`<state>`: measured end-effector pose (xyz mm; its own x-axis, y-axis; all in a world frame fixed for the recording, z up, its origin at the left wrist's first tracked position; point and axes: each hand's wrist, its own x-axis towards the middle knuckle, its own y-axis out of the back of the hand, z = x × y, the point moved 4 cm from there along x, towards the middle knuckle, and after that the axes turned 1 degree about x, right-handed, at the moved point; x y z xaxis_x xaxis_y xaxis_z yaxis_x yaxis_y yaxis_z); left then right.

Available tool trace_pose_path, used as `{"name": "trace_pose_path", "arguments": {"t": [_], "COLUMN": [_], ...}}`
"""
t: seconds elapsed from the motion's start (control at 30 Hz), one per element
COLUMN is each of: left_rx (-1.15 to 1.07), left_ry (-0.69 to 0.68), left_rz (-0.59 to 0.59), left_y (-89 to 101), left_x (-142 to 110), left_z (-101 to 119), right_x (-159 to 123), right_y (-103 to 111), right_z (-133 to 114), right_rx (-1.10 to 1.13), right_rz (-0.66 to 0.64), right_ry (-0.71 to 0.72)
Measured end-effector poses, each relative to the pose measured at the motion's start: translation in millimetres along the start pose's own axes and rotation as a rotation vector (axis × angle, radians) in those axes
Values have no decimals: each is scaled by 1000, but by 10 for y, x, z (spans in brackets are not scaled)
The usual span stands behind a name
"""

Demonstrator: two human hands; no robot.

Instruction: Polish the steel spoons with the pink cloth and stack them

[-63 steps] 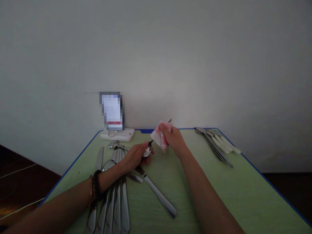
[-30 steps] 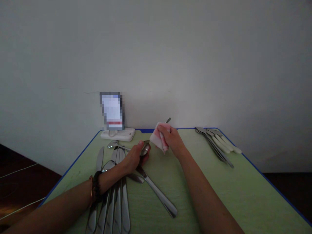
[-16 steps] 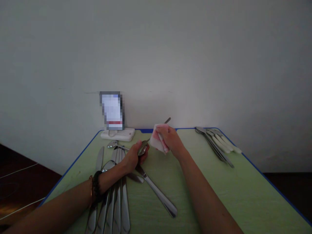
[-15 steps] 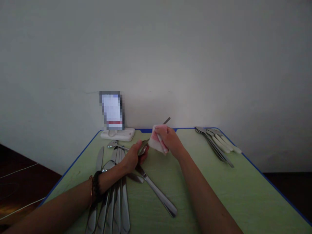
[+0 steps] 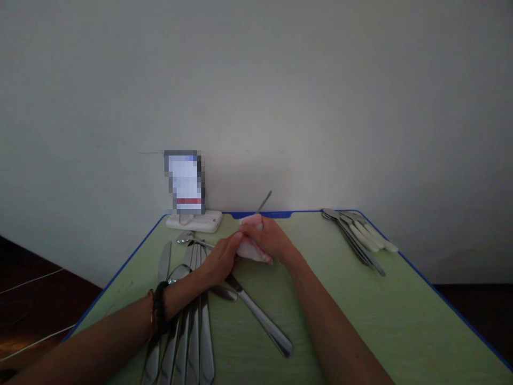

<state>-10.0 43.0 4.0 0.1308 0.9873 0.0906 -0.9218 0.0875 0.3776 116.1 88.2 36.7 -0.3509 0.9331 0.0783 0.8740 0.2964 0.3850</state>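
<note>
My left hand [image 5: 222, 260] is closed around the bowl end of a metal spoon [image 5: 264, 201], whose thin handle sticks up toward the wall. The bowl is hidden by my fingers and the cloth. In my right hand [image 5: 269, 236] is a pink and white cloth [image 5: 252, 252], pressed round the spoon right against my left fingers. Below my hands, a piece of cutlery with a broad metal handle [image 5: 264, 321] lies slanted on the green table [image 5: 256, 353]. Several table knives [image 5: 194, 342] and a few spoons lie under and beside my left forearm.
At the right back lies a group of metal cutlery [image 5: 352, 240], beside several pieces with white handles [image 5: 371, 238]. A phone [image 5: 186, 182] stands on a white base [image 5: 196, 220] at the back left. The wall [image 5: 320, 133] rises directly behind the table.
My right hand and the cloth have slid down and left along the spoon, from its handle to my left fingers. More of the handle's end now shows; the bowl is covered.
</note>
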Motion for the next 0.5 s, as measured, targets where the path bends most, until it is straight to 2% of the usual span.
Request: {"name": "trace_pose_path", "arguments": {"t": [0.13, 0.33, 0.5], "left_rx": [126, 106, 94], "left_ry": [-70, -73, -72], "left_rz": [18, -67, -92], "left_y": [-17, -51, -59], "left_x": [-12, -15, -25], "left_z": [105, 38, 47], "right_x": [6, 11, 23], "right_y": [76, 240, 370], "right_z": [-2, 26, 49], "right_rx": [-34, -68, -20], "right_rz": [45, 101, 177], "right_ry": [-28, -5, 10]}}
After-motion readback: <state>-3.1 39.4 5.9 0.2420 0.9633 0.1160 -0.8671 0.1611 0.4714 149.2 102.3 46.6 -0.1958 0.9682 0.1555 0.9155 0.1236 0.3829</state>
